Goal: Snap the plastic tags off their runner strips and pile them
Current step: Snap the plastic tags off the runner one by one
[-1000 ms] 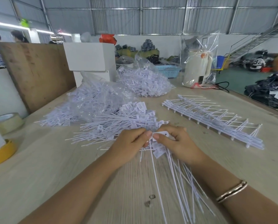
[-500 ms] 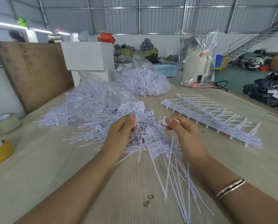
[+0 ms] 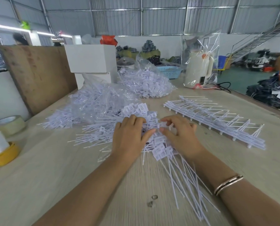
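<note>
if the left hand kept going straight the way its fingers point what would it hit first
Probably the loose tags piled just beyond the left hand, then the bagged tags behind them; depth is hard to judge.

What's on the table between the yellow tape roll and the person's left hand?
In the head view, mostly bare pale wood table lies between the yellow tape roll and the left hand; near the hand, thin white plastic tag stems stick out.

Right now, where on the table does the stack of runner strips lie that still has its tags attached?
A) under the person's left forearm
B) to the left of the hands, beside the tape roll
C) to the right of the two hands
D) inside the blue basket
C: the stack of runner strips lies flat on the table, to the right of the right hand.
</note>
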